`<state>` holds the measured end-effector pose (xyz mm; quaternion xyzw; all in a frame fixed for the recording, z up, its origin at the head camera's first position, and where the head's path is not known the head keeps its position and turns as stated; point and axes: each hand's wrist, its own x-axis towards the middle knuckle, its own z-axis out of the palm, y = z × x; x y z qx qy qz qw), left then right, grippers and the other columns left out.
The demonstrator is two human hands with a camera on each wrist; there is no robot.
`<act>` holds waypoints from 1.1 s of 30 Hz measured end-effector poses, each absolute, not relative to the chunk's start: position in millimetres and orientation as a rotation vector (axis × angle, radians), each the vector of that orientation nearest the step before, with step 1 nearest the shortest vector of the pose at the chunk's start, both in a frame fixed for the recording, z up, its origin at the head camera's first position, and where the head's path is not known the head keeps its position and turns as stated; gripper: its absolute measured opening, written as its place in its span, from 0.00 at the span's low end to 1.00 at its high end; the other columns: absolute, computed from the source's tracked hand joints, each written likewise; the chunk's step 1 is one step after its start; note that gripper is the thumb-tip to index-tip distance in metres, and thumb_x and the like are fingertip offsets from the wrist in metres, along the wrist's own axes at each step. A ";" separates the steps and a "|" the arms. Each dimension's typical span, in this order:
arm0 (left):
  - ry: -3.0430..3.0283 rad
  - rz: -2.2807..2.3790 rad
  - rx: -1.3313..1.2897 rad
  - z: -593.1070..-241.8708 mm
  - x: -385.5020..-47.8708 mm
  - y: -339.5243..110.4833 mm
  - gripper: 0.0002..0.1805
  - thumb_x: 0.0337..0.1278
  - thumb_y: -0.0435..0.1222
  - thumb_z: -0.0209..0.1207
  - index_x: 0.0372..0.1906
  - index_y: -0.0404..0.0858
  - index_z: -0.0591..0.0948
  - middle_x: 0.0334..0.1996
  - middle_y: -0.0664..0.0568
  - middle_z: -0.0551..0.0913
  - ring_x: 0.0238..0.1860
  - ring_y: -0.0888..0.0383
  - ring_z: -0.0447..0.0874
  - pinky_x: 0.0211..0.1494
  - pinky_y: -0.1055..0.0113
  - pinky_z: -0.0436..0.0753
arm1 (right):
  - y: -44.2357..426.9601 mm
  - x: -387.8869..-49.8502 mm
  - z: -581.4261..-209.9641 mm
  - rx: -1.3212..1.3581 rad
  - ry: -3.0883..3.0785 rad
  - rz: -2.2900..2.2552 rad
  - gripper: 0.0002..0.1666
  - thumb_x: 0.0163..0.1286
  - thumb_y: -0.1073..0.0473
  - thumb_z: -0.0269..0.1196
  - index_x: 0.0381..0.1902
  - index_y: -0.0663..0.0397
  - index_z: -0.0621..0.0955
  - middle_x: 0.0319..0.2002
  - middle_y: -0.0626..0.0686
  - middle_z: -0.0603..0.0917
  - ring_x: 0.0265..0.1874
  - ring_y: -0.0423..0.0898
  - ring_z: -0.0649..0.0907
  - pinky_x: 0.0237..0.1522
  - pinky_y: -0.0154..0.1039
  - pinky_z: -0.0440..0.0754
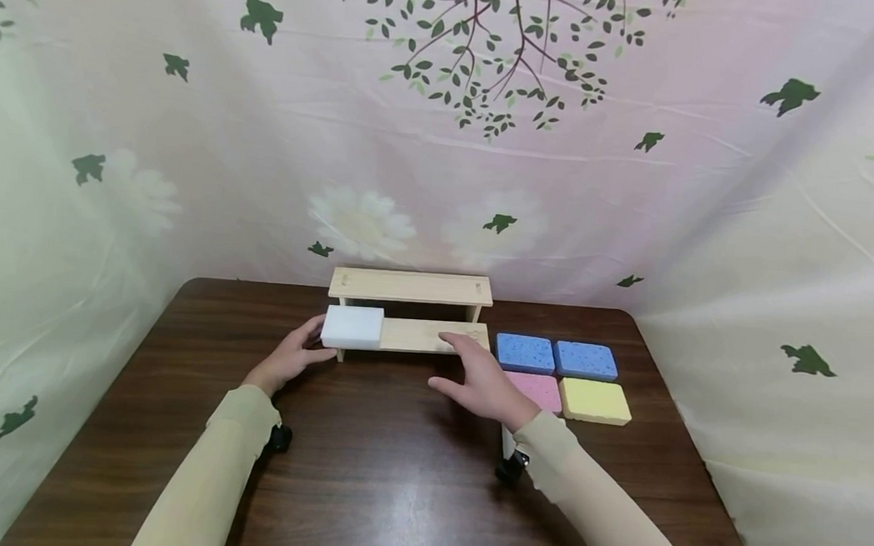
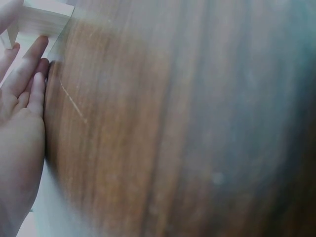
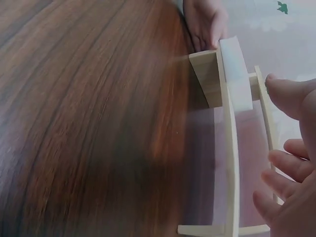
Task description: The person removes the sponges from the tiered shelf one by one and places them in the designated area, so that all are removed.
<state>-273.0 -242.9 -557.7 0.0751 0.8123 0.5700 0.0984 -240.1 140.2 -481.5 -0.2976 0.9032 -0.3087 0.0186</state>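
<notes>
A white sponge (image 1: 353, 327) lies flat on the left end of the lower tier of a pale wooden two-tier shelf (image 1: 421, 336). My left hand (image 1: 291, 358) is at that end, its fingers fairly straight beside the shelf's end and the sponge. In the left wrist view, the left fingers (image 2: 30, 69) extend up to the shelf's wooden end. My right hand (image 1: 485, 380) hovers near the right part of the lower tier, thumb and fingers spread, holding nothing. From the right wrist view, the white sponge (image 3: 236, 74) stands apart from the right hand (image 3: 294, 158).
Right of the shelf lie two blue sponges (image 1: 525, 354), a yellow sponge (image 1: 595, 401) and a pink sponge (image 1: 537, 391), partly covered by my right hand. A white item (image 1: 507, 443) shows beneath my right wrist. A patterned cloth (image 1: 429, 164) hangs behind the brown table (image 1: 365, 469).
</notes>
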 end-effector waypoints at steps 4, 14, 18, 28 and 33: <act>2.395 1.697 0.229 -557.3 -272.1 -242.9 0.47 0.70 0.39 0.67 0.85 0.39 0.55 0.80 0.37 0.62 0.82 0.35 0.52 0.81 0.34 0.52 | 133.5 -246.3 -486.7 -0.896 2.800 -0.975 0.48 0.71 0.47 0.72 0.79 0.60 0.66 0.76 0.57 0.72 0.76 0.55 0.71 0.75 0.56 0.69; 2.417 1.675 0.207 -559.5 -272.8 -244.9 0.46 0.70 0.40 0.67 0.84 0.42 0.56 0.81 0.39 0.63 0.82 0.37 0.52 0.82 0.36 0.52 | 114.6 -258.3 -486.4 -0.859 2.787 -1.006 0.49 0.70 0.44 0.73 0.79 0.59 0.67 0.75 0.57 0.73 0.75 0.55 0.72 0.75 0.55 0.70; 2.408 1.681 0.216 -560.9 -274.2 -244.7 0.45 0.70 0.40 0.67 0.84 0.43 0.57 0.81 0.40 0.63 0.82 0.37 0.53 0.82 0.36 0.52 | 108.8 -262.6 -486.8 -0.857 2.793 -1.020 0.49 0.69 0.44 0.74 0.78 0.59 0.68 0.74 0.57 0.74 0.74 0.54 0.73 0.74 0.54 0.71; 2.398 1.694 0.202 -564.7 -280.3 -245.1 0.46 0.69 0.40 0.68 0.84 0.42 0.57 0.80 0.39 0.64 0.82 0.38 0.55 0.81 0.36 0.54 | 89.7 -274.5 -492.9 -0.788 2.773 -1.057 0.48 0.68 0.49 0.75 0.78 0.61 0.68 0.74 0.58 0.74 0.74 0.55 0.73 0.75 0.51 0.70; 2.399 1.692 0.214 -565.3 -280.3 -246.3 0.46 0.69 0.39 0.68 0.84 0.41 0.56 0.80 0.39 0.64 0.82 0.38 0.55 0.81 0.36 0.54 | 75.8 -279.2 -493.0 -0.799 2.769 -1.033 0.48 0.69 0.49 0.75 0.78 0.62 0.67 0.74 0.60 0.73 0.74 0.56 0.72 0.75 0.51 0.69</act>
